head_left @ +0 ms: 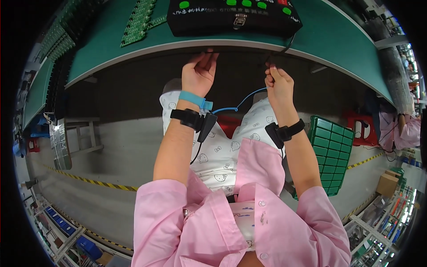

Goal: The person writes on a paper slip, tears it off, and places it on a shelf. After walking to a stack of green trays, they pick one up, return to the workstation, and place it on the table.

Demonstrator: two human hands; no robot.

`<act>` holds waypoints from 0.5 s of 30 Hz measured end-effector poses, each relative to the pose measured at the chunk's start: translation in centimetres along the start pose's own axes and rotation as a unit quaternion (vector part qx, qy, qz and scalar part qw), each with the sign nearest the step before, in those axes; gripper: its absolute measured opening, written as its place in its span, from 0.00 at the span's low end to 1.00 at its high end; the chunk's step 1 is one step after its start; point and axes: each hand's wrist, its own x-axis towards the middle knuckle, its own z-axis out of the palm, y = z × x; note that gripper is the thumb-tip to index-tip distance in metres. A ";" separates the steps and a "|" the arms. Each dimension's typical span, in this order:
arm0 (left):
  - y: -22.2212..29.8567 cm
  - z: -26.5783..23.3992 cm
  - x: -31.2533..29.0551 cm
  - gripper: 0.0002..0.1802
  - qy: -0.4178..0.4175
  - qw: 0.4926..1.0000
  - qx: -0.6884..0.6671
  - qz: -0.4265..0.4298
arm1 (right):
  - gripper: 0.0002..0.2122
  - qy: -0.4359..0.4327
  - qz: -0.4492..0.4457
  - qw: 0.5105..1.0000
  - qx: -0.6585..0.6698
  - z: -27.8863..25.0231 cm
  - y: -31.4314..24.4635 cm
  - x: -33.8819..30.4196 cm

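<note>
My left hand [199, 74] is just below the front edge of the green-topped table, its fingers pinched together. A thin dark line, seemingly the same black cable, crosses its fingertips. To its right, my right hand [280, 87] is closed in a pinch beneath the table edge. The black cable [291, 42] comes down from the black case [233, 27] over that edge toward its fingers. The cable's end is lost against the dark space under the table. A blue wrist strap [194, 99] circles my left wrist, with a blue coiled cord [240, 105] leading from it across my lap.
Green circuit boards [137, 26] lie left of the case, which has green round stickers and a metal latch. A green compartment crate [331, 153] stands right of my legs, near a red stool [358, 129]. Another person's pink sleeve [402, 131] shows far right.
</note>
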 end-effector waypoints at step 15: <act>0.6 -1.4 1.3 0.07 -0.025 0.999 -0.022 0.001 | 0.04 0.033 -0.014 0.999 0.027 2.2 0.8 0.8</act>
